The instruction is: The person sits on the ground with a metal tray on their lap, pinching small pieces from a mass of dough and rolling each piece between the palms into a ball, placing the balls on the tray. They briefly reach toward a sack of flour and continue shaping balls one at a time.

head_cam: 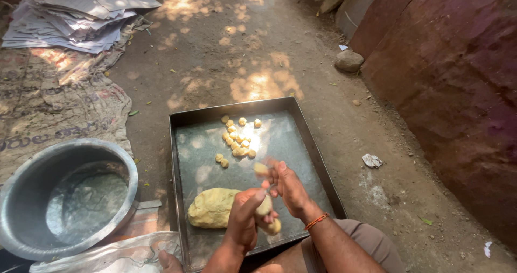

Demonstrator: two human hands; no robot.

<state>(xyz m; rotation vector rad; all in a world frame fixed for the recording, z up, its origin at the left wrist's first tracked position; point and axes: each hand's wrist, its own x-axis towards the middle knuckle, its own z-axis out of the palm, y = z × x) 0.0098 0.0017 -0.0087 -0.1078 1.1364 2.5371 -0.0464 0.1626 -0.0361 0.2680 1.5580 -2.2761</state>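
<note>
A dark metal tray (183, 123) lies on the dirt ground. On it sits a big lump of yellow dough (211, 207) near the front left, and several small dough balls (237, 141) are clustered toward the back. My left hand (243, 219) grips a roll of dough (271, 225) over the tray's front. My right hand (289, 187), with an orange thread at the wrist, pinches a small dough piece (261, 168) between its fingertips, blurred by motion.
A large empty metal bowl (21, 197) stands left of the tray on a sack cloth (59, 100). A stack of newspapers (75, 14) lies at the back left. A reddish wall (458, 90) runs along the right, with a stone (349, 61) at its foot.
</note>
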